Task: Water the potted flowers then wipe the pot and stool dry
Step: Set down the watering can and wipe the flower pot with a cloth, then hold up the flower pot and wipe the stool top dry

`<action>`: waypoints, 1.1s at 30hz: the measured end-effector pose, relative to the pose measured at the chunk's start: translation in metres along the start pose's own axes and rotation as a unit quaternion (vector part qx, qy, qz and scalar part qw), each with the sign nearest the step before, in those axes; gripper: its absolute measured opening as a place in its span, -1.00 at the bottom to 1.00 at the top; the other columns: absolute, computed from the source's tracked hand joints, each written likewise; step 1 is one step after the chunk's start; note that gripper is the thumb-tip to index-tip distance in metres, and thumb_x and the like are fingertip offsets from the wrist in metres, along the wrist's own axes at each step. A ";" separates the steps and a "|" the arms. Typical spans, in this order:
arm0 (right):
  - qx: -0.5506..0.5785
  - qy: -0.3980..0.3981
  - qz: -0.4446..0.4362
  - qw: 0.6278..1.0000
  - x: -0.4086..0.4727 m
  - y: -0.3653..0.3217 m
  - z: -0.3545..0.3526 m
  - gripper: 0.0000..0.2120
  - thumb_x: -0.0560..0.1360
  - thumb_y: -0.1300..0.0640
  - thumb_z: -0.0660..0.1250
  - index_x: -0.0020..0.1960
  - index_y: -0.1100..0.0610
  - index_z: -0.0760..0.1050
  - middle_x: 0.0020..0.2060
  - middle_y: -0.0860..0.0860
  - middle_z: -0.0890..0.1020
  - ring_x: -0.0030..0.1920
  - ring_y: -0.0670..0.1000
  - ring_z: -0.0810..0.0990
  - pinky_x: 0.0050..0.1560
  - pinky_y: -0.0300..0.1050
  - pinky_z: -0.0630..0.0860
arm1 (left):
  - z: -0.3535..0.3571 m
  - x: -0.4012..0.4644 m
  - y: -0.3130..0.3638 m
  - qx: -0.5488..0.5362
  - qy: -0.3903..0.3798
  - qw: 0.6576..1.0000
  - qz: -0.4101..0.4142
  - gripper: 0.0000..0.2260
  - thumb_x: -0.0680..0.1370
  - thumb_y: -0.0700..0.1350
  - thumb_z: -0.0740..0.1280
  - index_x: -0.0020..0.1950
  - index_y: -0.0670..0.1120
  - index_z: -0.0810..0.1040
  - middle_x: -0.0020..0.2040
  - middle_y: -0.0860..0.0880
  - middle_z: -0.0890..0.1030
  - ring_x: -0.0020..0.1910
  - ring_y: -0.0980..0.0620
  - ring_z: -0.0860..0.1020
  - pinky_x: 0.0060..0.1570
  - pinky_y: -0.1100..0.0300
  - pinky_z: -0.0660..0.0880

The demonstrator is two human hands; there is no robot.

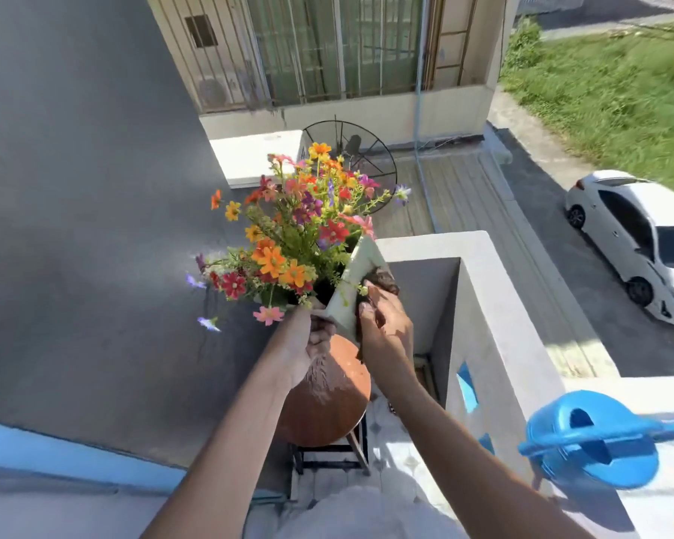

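Observation:
A white square pot [357,274] full of orange, red and pink flowers [288,235] is lifted and tilted above the round wooden stool [327,406]. My left hand [314,340] grips the pot's near lower corner. A dark brown cloth [382,282] is pressed against the pot's right side by my right hand [386,328]. The stool's seat shows a wet patch near my left wrist.
A blue watering can [592,441] stands on the white balcony wall [495,305] at the right. A grey wall rises on the left. Below are a roof with a satellite dish [351,157], a road and a white car [639,239].

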State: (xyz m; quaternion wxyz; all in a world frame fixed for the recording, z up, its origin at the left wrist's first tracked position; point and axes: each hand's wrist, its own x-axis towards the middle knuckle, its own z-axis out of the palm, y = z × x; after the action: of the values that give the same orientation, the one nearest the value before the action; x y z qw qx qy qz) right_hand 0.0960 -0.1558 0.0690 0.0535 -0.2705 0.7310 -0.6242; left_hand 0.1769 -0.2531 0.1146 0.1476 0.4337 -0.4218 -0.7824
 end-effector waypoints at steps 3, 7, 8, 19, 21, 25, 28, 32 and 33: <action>0.027 -0.057 0.008 0.998 0.003 -0.015 0.005 -0.70 0.61 0.20 0.23 0.32 0.12 0.51 0.25 -0.15 0.49 0.18 -0.48 0.38 0.22 -0.52 0.27 | 0.004 0.003 -0.009 0.010 0.012 1.000 0.001 -0.72 0.60 -0.25 0.07 -0.27 -0.14 0.43 -0.47 -0.06 0.38 -0.63 0.16 0.20 -0.64 0.34 0.09; 0.083 -0.014 0.005 0.996 0.026 -0.012 0.015 -0.70 0.56 0.30 0.27 0.27 0.17 0.56 0.21 0.01 0.60 0.25 -0.14 0.53 0.30 -0.25 0.42 | -0.001 0.011 -0.014 0.018 0.009 1.000 -0.007 -0.76 0.60 -0.19 0.12 -0.22 -0.14 0.48 -0.47 -0.05 0.43 -0.63 0.17 0.21 -0.57 0.31 0.10; 0.073 -0.008 0.009 0.997 0.034 -0.008 0.017 -0.67 0.54 0.31 0.26 0.28 0.15 0.56 0.21 0.01 0.60 0.25 -0.12 0.54 0.31 -0.23 0.42 | -0.006 0.014 -0.016 0.025 0.013 1.000 -0.012 -0.76 0.61 -0.19 0.11 -0.20 -0.15 0.49 -0.45 -0.07 0.45 -0.63 0.16 0.22 -0.57 0.31 0.11; 0.038 -0.126 0.263 0.956 0.015 0.102 0.049 -0.63 0.55 0.28 0.32 0.33 0.08 0.48 0.15 0.00 0.62 0.17 -0.02 0.59 0.23 -0.11 0.53 | -0.050 0.082 -0.003 0.048 0.051 0.996 -0.056 -0.74 0.63 -0.23 0.06 -0.18 -0.18 0.46 -0.51 -0.06 0.50 -0.65 0.17 0.28 -0.63 0.35 0.17; 0.026 -0.148 0.318 0.936 -0.004 0.122 0.059 -0.68 0.57 0.18 0.33 0.31 0.10 0.48 0.08 -0.03 0.60 0.14 -0.01 0.58 0.22 -0.07 0.52 | -0.057 0.102 -0.001 0.054 0.042 0.996 -0.055 -0.73 0.62 -0.26 0.01 -0.14 -0.19 0.46 -0.50 -0.06 0.49 -0.65 0.17 0.28 -0.64 0.35 0.16; -0.072 -0.166 0.275 0.944 -0.027 0.154 0.090 -0.66 0.52 0.16 0.39 0.28 0.12 0.54 0.11 0.06 0.66 0.06 -0.07 0.62 0.19 -0.11 0.54 | -0.070 0.138 0.001 0.081 0.050 0.995 -0.037 -0.72 0.61 -0.28 0.02 -0.20 -0.16 0.45 -0.43 -0.06 0.48 -0.66 0.20 0.36 -0.64 0.34 0.13; -0.108 -0.199 0.177 0.958 -0.034 0.166 0.123 -0.67 0.47 0.30 0.42 0.23 0.16 0.58 0.06 0.07 0.66 -0.01 -0.19 0.59 0.11 -0.35 0.51 | -0.084 0.162 0.000 0.093 0.065 0.993 -0.027 -0.74 0.58 -0.29 0.05 -0.25 -0.14 0.42 -0.38 -0.08 0.45 -0.66 0.19 0.36 -0.63 0.33 0.13; -0.157 -0.334 0.005 0.929 -0.065 0.188 0.173 -0.57 0.47 0.34 0.36 0.34 0.22 0.47 0.14 0.16 0.53 0.16 0.11 0.48 0.19 -0.13 0.43 | -0.104 0.181 -0.009 0.084 0.078 0.993 -0.033 -0.73 0.57 -0.31 0.04 -0.26 -0.14 0.41 -0.37 -0.08 0.44 -0.64 0.20 0.35 -0.59 0.33 0.12; -0.177 -0.376 -0.032 0.909 -0.078 0.198 0.186 -0.52 0.47 0.36 0.36 0.38 0.23 0.43 0.15 0.18 0.50 0.16 0.15 0.45 0.16 -0.09 0.45 | -0.108 0.183 -0.011 0.083 0.085 0.992 -0.031 -0.73 0.56 -0.31 0.04 -0.27 -0.13 0.41 -0.38 -0.08 0.44 -0.64 0.20 0.34 -0.58 0.33 0.11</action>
State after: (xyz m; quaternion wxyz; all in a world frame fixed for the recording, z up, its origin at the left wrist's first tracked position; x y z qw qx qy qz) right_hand 0.1741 -0.2693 -0.1771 0.2556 -0.5130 0.7466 -0.3377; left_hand 0.1585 -0.4132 -0.0247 0.1215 0.5221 -0.4576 -0.7094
